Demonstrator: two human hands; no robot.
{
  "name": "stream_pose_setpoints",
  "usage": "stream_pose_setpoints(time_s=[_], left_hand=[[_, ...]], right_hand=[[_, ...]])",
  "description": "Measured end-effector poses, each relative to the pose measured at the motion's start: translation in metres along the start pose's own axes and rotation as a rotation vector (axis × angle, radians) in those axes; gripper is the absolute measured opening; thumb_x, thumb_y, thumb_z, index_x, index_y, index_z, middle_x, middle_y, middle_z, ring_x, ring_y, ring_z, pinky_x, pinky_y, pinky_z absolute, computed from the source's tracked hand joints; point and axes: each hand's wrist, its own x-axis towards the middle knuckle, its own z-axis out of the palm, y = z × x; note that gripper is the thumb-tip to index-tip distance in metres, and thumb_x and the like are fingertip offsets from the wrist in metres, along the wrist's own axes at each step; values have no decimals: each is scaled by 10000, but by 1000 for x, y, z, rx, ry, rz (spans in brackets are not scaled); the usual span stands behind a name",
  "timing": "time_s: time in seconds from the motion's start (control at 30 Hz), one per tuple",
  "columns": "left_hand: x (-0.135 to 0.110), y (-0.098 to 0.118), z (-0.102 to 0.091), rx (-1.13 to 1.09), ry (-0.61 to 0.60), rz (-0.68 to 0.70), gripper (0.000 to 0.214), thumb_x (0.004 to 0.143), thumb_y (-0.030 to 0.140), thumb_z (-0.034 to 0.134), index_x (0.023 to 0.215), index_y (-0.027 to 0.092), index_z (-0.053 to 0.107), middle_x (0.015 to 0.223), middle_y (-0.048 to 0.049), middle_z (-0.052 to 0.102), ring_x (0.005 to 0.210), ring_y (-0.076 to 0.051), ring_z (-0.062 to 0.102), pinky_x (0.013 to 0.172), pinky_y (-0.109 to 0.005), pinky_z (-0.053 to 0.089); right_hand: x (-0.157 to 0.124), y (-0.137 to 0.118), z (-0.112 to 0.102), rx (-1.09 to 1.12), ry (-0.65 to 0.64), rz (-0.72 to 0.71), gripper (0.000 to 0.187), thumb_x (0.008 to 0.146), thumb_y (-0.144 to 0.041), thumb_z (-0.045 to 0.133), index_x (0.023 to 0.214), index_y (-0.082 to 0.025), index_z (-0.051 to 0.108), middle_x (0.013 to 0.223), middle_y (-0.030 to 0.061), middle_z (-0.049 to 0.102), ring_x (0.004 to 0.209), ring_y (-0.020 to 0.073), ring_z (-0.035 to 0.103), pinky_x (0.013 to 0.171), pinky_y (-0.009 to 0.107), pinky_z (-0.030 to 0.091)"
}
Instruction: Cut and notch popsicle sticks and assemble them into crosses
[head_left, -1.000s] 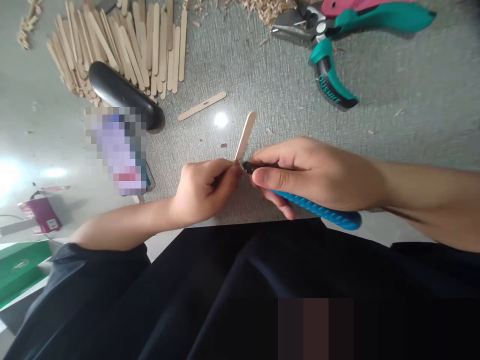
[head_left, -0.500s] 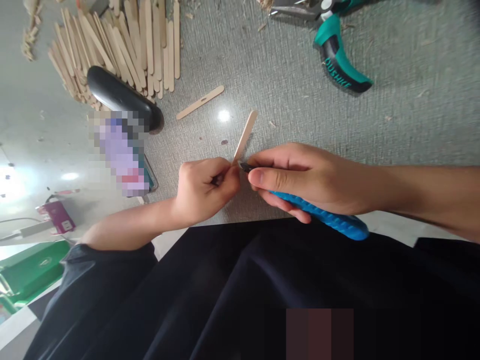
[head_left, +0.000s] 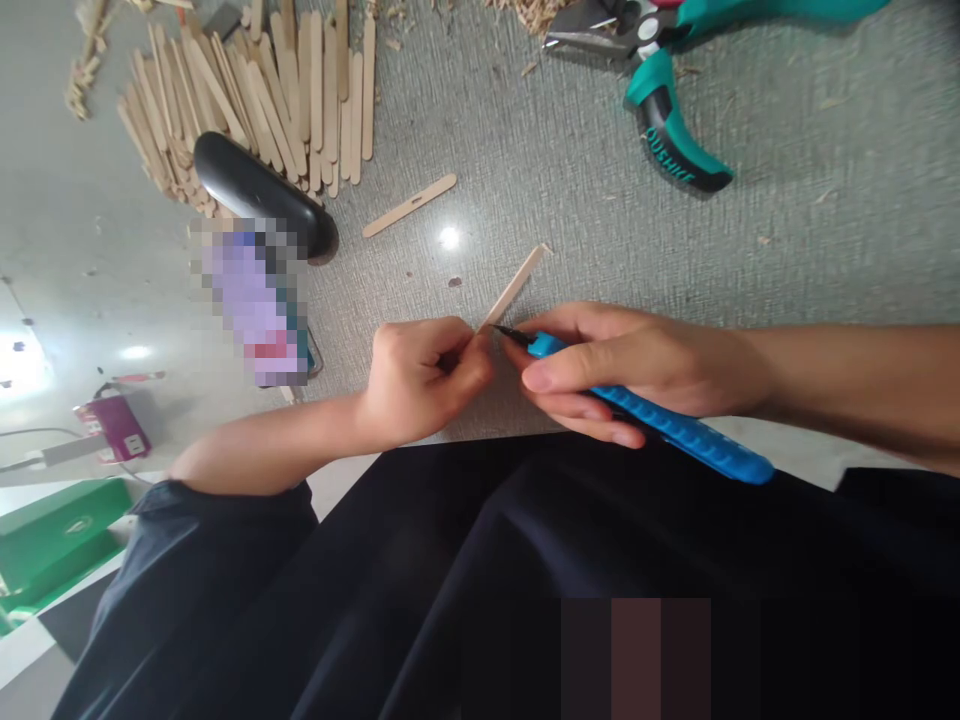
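Note:
My left hand (head_left: 420, 380) is closed in a pinch on the near end of a thin wooden craft stick (head_left: 517, 285). The stick slants up and to the right over the grey mat (head_left: 600, 230). My right hand (head_left: 637, 365) is wrapped round a blue utility knife (head_left: 675, 425). The knife's dark blade tip touches the stick right beside my left fingers, and its blue handle sticks out to the lower right.
A fan of several wooden sticks (head_left: 255, 90) lies at the upper left, with a black oblong case (head_left: 262, 195) on its near edge. One loose stick (head_left: 409, 205) lies on the mat. Teal-handled pliers (head_left: 660, 90) and wood shavings lie at the top right. A green box (head_left: 52, 535) is at the lower left.
The held stick has tilted further to the right. My right hand has slid back on the knife, so more of the blue handle and the blade tip show.

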Motion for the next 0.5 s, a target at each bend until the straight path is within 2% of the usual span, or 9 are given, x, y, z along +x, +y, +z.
stream_pose_setpoints(time_s=[0.1,0.17,0.23,0.3,0.4,0.5], left_hand=[[0,2,-1,-12,-18,8,418,942,106,721,617,182,468,522,99,395,474,-9,319,442,-170,166],[1,2,-3,-15,-14,-16,411,924,96,702,609,186,454,516,95,394,473,-13,323,444,-177,165],[2,1,-6,-45,4,-94,420,935,93,673,597,192,444,507,83,428,466,-22,357,445,-180,204],[2,1,-8,-108,15,-185,445,990,127,663,589,199,483,501,63,491,461,-40,417,452,-187,278],[-1,2,-7,-199,-6,-277,431,1112,261,679,686,192,695,567,19,661,490,-70,543,491,-206,412],[-4,1,-4,-262,4,-331,384,1178,388,690,891,187,847,671,-13,778,510,-83,612,515,-224,488]], right_hand=[[-8,-3,1,-177,39,8,252,1054,-309,707,857,-247,563,603,-57,603,518,121,578,576,261,487],[-17,-7,1,-303,0,23,235,1054,-264,670,842,-244,569,629,-37,640,586,126,600,625,260,481],[-24,-10,1,-378,-85,18,239,1042,-257,679,832,-245,564,656,-40,633,607,121,579,618,260,446],[-27,-9,1,-383,-116,-36,250,1066,-299,705,854,-239,588,719,-38,637,628,115,582,615,260,446],[-22,-2,1,-325,21,-145,363,1184,-509,680,977,-211,674,853,-8,688,657,115,653,636,260,523],[-13,5,2,-328,181,-225,558,1185,-735,651,1051,-196,700,870,7,717,625,124,714,577,254,550]])
